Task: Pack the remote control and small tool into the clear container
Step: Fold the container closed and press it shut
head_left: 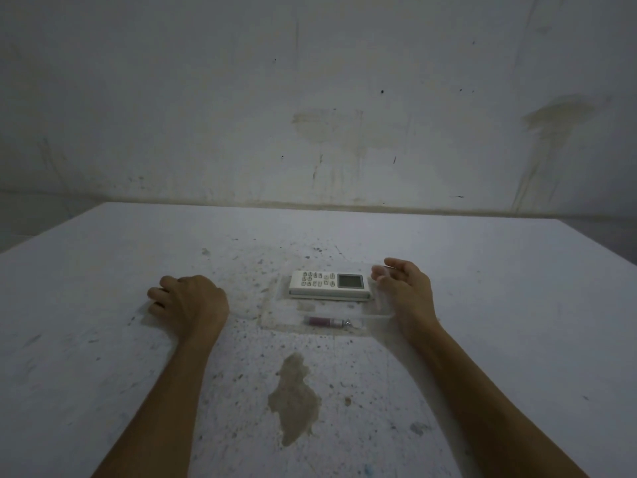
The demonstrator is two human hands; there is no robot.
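Observation:
A white remote control (329, 283) with a small screen lies flat inside the clear container (275, 315) in the middle of the table. A small maroon tool (327, 321) with a metal tip lies in the container's near part, parallel to the remote. My right hand (405, 288) is at the container's right end, fingers curled over its edge and seen partly through the plastic. My left hand (188, 300) rests on the table to the left of the container, fingers curled under, apart from it.
The white table (103, 339) is speckled with dark spots and bears a brownish stain (293, 398) near me. A stained wall (310, 115) rises right behind the table's far edge.

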